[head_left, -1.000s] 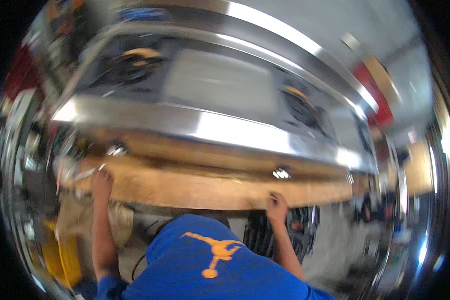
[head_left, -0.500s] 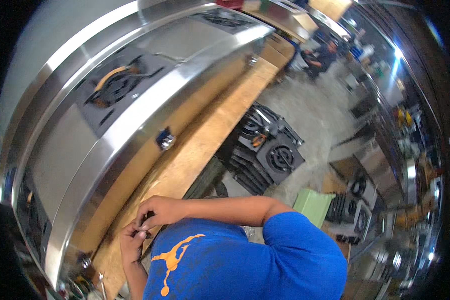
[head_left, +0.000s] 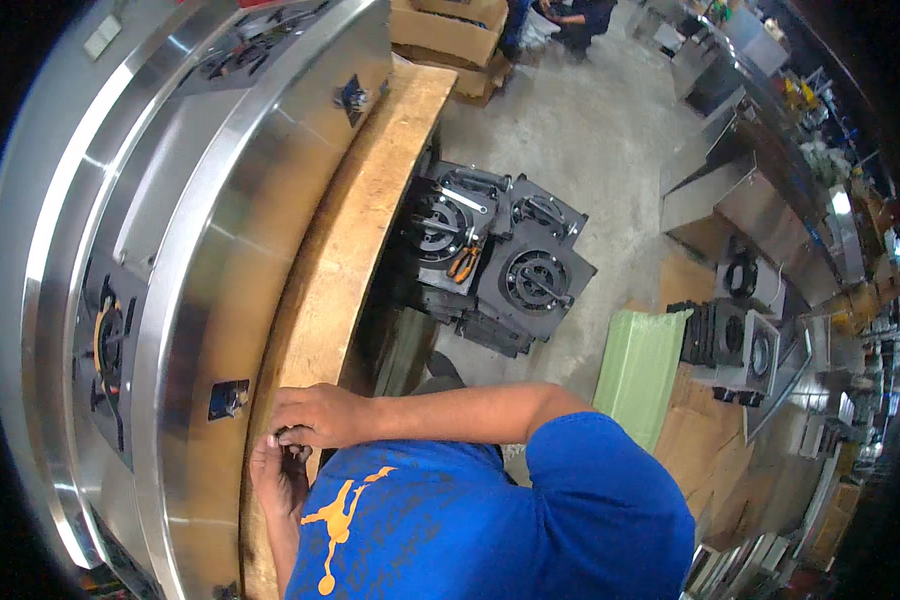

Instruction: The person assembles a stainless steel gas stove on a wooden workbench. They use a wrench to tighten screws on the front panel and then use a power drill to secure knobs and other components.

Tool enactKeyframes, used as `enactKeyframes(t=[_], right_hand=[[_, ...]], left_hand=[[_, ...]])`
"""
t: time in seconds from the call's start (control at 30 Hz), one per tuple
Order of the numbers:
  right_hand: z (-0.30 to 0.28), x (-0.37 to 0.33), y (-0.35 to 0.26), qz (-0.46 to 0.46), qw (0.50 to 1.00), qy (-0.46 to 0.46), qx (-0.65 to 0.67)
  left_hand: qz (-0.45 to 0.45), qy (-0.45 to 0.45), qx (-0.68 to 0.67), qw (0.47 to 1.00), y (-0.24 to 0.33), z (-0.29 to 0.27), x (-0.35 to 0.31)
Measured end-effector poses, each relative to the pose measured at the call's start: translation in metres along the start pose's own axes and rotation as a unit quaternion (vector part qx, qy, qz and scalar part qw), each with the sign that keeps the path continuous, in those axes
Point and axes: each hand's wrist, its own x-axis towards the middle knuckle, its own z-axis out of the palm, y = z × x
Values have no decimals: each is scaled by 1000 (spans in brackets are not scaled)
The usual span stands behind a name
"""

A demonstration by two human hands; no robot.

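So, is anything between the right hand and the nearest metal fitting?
Nothing visible stands between the right hand and that metal fitting, which sits at a dark cutout in the shiny front panel.

Your left hand and right hand meet over the near part of the narrow, light-brown wooden desk. Beyond them you have a bare strip of wood to move along, up to the open brown cardboard boxes. The tall brushed-steel front panel walls off its left side; a silver fitting on a dark square plate juts out just beside your hands. Off the right edge, stacked black square burner plates block the way, with open grey concrete floor past them.
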Motion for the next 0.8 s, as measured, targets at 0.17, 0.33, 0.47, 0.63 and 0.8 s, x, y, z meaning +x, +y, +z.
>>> enactKeyframes(t=[0.17, 0.33, 0.47, 0.63, 0.8], right_hand=[[-77, 3, 14, -56, 998, -7, -23], [-115, 4, 16, -103, 991, 24, -82], [-124, 6, 23, -177, 977, 38, -109], [-91, -4, 51, 87, 989, -64, -100], [-28, -40, 95, 195, 971, -22, -137]], left_hand=[[-22, 0, -37, 999, -14, 59, 36], [-24, 34, -116, 992, -32, 92, 45], [-23, 80, -121, 989, -45, 109, 45], [11, 176, 36, 984, -49, 17, 39], [83, 383, 58, 918, -62, -184, -52]])
